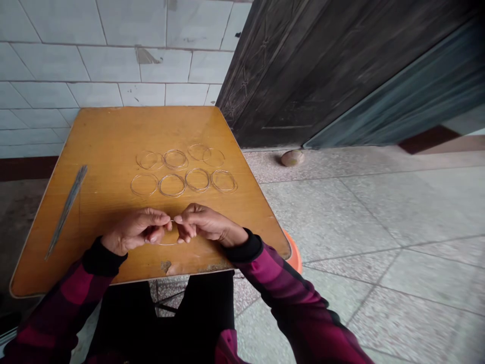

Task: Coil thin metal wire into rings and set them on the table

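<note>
Working in the head view: pinching a thin wire ring (pixel 168 244) between the fingertips of the left hand (pixel 136 231) and the right hand (pixel 209 225), both grips clamped on it close together; holding the pinch tight, loop dipping toward the counter (pixel 106 136); eight similar wire rings (pixel 172 175) lying in two rows just ahead of the knuckles, leaving little room forward; a bundle of thin wire lengths (pixel 66 212) lying near the left edge, bare wood between; chipped front edge (pixel 165 266) running just below the hands; an orange plastic rim (pixel 296 253) showing past the right corner.
</note>
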